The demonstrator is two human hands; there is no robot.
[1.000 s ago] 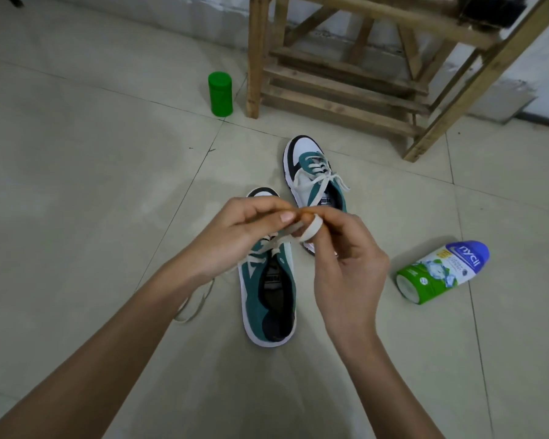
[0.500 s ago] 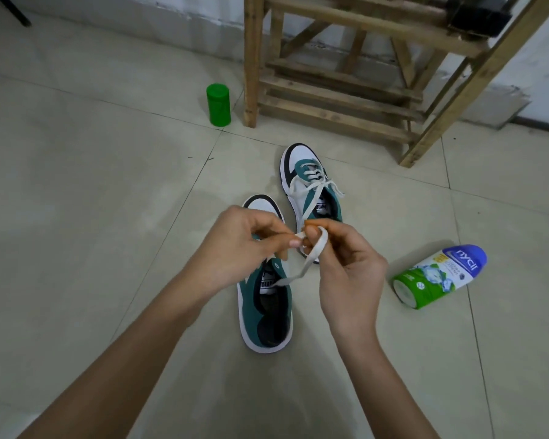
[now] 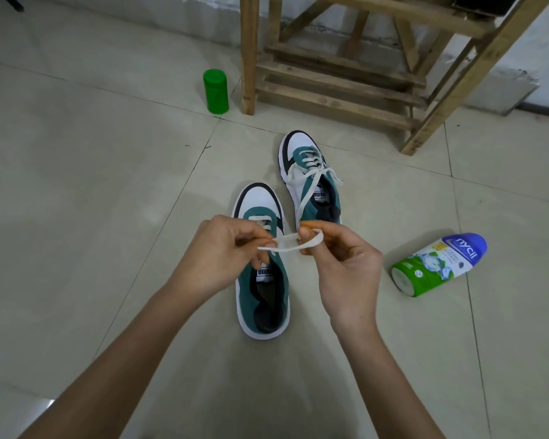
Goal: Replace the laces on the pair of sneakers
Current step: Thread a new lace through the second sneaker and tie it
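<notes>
Tile floor (image 3: 76,185): pale grey-green glossy squares with thin dark joints; a glare patch lies at the near left edge.
Wall (image 3: 140,14): white, scuffed along its foot, at the far edge.
Rack (image 3: 330,99): bare wood posts and slats, far and right of centre, its legs on the floor.
Jar (image 3: 216,91): green, upright, just left of the rack's left leg.
Bottle (image 3: 438,264): green and white with a blue cap, lying on its side, right of the sneakers and apart from them.
Near sneaker (image 3: 263,299): centre of the floor, toe pointing far. It has a teal upper, a white toe edged in black, a white sole and a dark lining. White lace crosses the front eyelets; the eyelets behind them are hidden by the left hand.
Far sneaker (image 3: 301,147): same colours, just right of and beyond the near one. It is laced in white, with loose ends trailing left, right and toward the right hand.
Lace (image 3: 286,243): a flat white strip held above the near sneaker, stretched between the hands and looped at its right end. I cannot tell which sneaker it runs to.
Left hand (image 3: 216,255): fingers curled, thumb and forefinger pinching the lace's left end.
Right hand (image 3: 346,267): fingers curled, its fingertips gripping the lace loop.
</notes>
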